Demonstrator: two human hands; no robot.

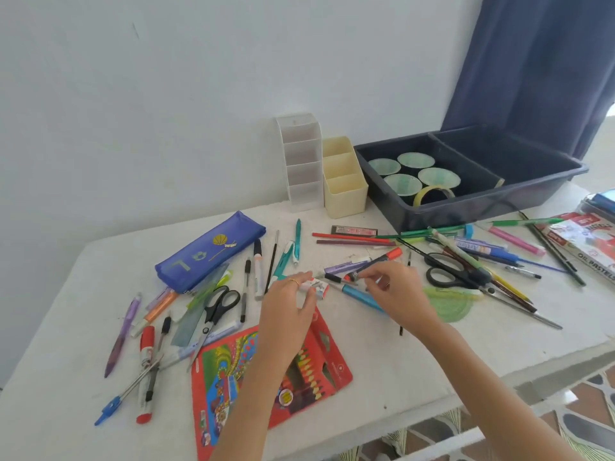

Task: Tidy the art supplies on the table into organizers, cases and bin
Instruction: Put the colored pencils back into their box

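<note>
The person leans over the white table (432, 361), both hands down in the middle of the scattered pens and pencils. The left hand (289, 301) pinches a small white box (316, 289) between thumb and forefinger, just above the far edge of the red coloured-pencil pack (266, 377). The right hand (392, 287) hovers just to the right of it with fingers curled, tips close to an orange-capped marker (376, 262) and a blue pen (362, 297); I cannot tell whether it grips anything.

To the left lie a blue pencil case (209, 251) and a pair of black scissors (221, 304) among loose pens. To the right a second pair of scissors (446, 269) rests in a heap of pencils, with a green protractor (452, 306) nearer. Against the far wall stand a white organizer (301, 158) and a cream organizer (344, 176), touching side by side. Right of them sits the dark bin (482, 201), holding four round lids and a tape roll (432, 194). An oil pastels box (585, 242) lies at the far right edge.
</note>
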